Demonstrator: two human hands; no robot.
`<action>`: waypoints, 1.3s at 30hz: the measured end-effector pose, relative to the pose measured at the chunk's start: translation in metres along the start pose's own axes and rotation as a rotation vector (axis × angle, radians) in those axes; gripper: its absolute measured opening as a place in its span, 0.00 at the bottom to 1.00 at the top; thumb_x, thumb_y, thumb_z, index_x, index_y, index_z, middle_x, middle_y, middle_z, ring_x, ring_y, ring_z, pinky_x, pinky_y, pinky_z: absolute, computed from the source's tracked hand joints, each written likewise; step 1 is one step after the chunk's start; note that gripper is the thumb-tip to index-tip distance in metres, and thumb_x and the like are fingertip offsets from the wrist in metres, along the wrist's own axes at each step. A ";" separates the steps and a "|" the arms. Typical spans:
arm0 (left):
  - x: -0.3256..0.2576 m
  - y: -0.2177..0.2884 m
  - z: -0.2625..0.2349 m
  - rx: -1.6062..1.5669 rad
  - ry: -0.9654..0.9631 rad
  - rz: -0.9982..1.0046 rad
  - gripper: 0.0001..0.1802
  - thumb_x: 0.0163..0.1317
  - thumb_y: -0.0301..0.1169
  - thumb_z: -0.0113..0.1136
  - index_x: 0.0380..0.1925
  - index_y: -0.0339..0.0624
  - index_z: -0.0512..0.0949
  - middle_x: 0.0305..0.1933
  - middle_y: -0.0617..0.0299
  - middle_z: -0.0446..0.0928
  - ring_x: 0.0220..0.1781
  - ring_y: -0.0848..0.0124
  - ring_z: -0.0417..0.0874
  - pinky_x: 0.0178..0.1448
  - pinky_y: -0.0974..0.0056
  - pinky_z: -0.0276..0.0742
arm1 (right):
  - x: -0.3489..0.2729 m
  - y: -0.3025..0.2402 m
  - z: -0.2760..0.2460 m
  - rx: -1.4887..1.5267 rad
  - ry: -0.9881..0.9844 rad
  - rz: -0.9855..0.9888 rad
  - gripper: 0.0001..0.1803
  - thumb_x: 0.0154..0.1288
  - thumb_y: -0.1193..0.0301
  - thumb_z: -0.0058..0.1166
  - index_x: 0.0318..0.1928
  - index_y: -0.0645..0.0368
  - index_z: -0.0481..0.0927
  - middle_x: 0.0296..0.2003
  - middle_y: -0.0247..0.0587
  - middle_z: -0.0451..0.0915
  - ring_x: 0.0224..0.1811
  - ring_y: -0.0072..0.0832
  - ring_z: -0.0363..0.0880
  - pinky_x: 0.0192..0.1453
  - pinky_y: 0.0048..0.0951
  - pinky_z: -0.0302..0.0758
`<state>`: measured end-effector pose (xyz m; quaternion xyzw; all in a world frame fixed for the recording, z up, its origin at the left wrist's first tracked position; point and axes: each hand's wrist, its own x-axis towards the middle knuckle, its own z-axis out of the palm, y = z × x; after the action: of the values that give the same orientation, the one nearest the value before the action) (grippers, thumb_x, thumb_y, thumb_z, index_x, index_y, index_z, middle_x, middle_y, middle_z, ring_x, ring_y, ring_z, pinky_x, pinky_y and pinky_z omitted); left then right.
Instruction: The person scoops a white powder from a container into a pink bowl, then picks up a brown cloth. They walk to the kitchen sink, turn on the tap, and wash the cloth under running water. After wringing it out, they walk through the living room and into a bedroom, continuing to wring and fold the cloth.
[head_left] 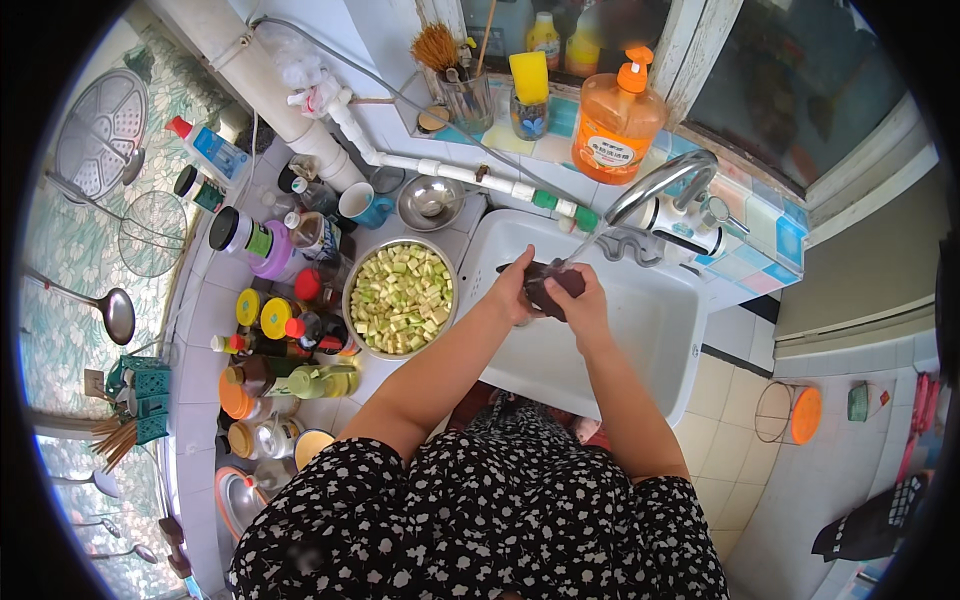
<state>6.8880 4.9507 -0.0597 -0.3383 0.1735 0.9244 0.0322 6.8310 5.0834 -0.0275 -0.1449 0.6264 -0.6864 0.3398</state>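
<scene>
Dark reddish-brown piece (545,292) just off my view's centre, at three o'clock, over the white sink (640,365), and I've got both hands on it! Left hand (514,287) at its nine o'clock side, fingers curled against it; from this remote seat I can't tell how tightly they press. Right hand (584,302) at its four o'clock, fingers bent over the top, gripping it. Water comes down onto it from the curved tap (680,170) at my two o'clock. Orange pump bottle (618,125) at one, small metal bowl (409,206) at eleven, pale-green cubes (400,298) filling the steel bowl (456,287) at nine!
</scene>
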 end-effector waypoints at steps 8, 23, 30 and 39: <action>0.012 -0.035 -0.008 0.214 -0.173 0.114 0.18 0.70 0.43 0.42 0.46 0.41 0.72 0.45 0.58 0.78 0.40 0.63 0.82 0.46 0.56 0.80 | -0.003 0.013 0.005 -0.559 0.254 -0.190 0.18 0.65 0.54 0.51 0.38 0.58 0.77 0.31 0.45 0.80 0.34 0.37 0.79 0.39 0.34 0.73; -0.006 -0.047 0.004 -0.205 0.178 0.163 0.19 0.71 0.37 0.33 0.51 0.46 0.71 0.54 0.59 0.75 0.54 0.61 0.77 0.58 0.53 0.75 | 0.050 -0.107 -0.190 -1.558 0.865 -0.801 0.21 0.61 0.72 0.50 0.57 0.56 0.70 0.53 0.45 0.72 0.55 0.43 0.69 0.55 0.43 0.69; -0.021 -0.056 0.030 -0.170 0.119 0.173 0.19 0.71 0.37 0.32 0.51 0.45 0.72 0.54 0.59 0.75 0.54 0.62 0.77 0.58 0.54 0.75 | 0.063 -0.129 -0.218 -1.742 0.535 -0.312 0.10 0.68 0.68 0.43 0.40 0.60 0.75 0.35 0.45 0.81 0.42 0.40 0.79 0.43 0.39 0.77; -0.009 -0.079 0.054 -0.112 0.035 0.156 0.20 0.71 0.36 0.32 0.50 0.41 0.72 0.52 0.58 0.76 0.52 0.61 0.78 0.57 0.54 0.77 | 0.052 -0.115 -0.181 -1.789 0.449 -0.321 0.07 0.58 0.72 0.47 0.29 0.60 0.78 0.27 0.45 0.83 0.32 0.37 0.84 0.36 0.33 0.80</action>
<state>6.8763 5.0440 -0.0391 -0.3409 0.1480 0.9263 -0.0619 6.6476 5.1859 0.0399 -0.3012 0.9452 -0.0001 -0.1258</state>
